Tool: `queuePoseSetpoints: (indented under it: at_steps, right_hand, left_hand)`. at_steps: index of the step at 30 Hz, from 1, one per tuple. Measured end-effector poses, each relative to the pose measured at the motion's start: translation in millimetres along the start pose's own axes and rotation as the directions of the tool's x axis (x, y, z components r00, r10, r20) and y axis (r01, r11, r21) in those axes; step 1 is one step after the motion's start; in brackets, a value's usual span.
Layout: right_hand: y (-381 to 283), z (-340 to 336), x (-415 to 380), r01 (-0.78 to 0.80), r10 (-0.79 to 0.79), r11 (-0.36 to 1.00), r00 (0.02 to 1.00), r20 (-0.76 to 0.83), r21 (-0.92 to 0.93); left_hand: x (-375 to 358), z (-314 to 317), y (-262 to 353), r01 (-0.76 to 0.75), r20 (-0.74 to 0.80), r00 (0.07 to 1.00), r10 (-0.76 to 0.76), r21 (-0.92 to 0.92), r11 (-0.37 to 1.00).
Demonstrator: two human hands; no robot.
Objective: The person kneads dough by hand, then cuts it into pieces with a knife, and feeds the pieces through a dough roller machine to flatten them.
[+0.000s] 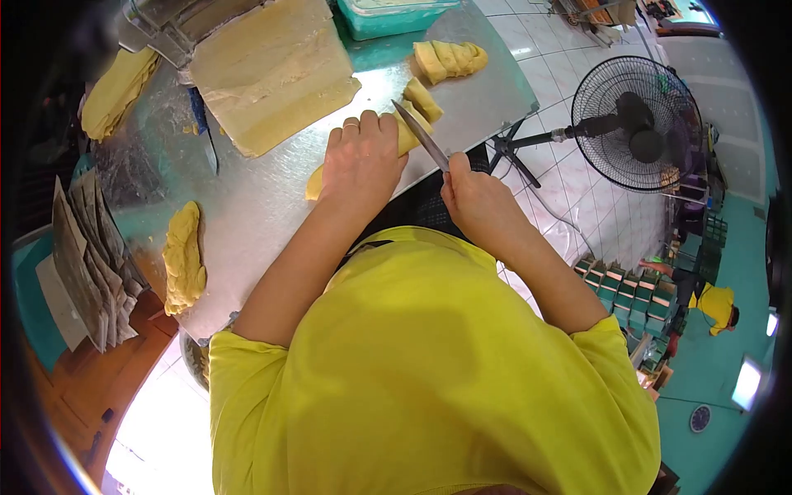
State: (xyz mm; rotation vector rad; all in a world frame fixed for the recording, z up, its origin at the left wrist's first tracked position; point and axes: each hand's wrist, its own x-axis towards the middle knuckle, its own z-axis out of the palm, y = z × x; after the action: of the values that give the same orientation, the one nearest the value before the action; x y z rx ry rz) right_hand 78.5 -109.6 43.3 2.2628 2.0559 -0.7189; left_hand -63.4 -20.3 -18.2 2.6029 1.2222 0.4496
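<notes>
My left hand point(361, 161) lies over a yellow dough roll point(407, 137), its fingers curled on the top and its palm covering the middle. The near end of the roll shows below the wrist. In my right hand point(485, 206) is a knife point(423, 137), gripped by the handle. Its blade slants up and left across the roll, close to the far end. A cut dough piece point(424, 101) sits just beyond the blade. Several sliced dough pieces point(450, 61) rest together farther back, near the table's right edge.
A flat dough sheet point(272, 70) covers part of the metal table point(247, 202). A loose dough strip point(184, 257) and folded dough point(120, 91) lie left. A teal tub point(392, 21) stands behind. A fan point(637, 124) stands right, and another person point(714, 307) is far off.
</notes>
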Motion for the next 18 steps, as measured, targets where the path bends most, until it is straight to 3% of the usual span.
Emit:
queuePoseSetpoints:
  at_steps: [6, 13, 15, 18]
  right_hand:
    - [8, 9, 19, 0.006, 0.001, 0.993, 0.998, 0.064, -0.118]
    - [13, 24, 59, -0.007, 0.015, 0.993, 0.998, 0.065, -0.115]
    - [8, 24, 54, 0.009, -0.002, 0.992, 0.998, 0.057, -0.126]
    - [14, 30, 40, 0.027, -0.028, 0.995, 1.0, -0.013, -0.1]
  left_hand:
    - [-2, 0, -3, -0.041, -0.01, 0.999, 0.041, -0.04, 0.998]
    - [0, -2, -4, -0.084, -0.01, 0.996, 0.084, -0.02, 0.996]
    - [-7, -5, -3, -0.042, 0.05, 0.998, 0.043, -0.024, 0.999]
    - [-17, -4, -3, -0.004, -0.014, 1.0, 0.004, -0.045, 0.999]
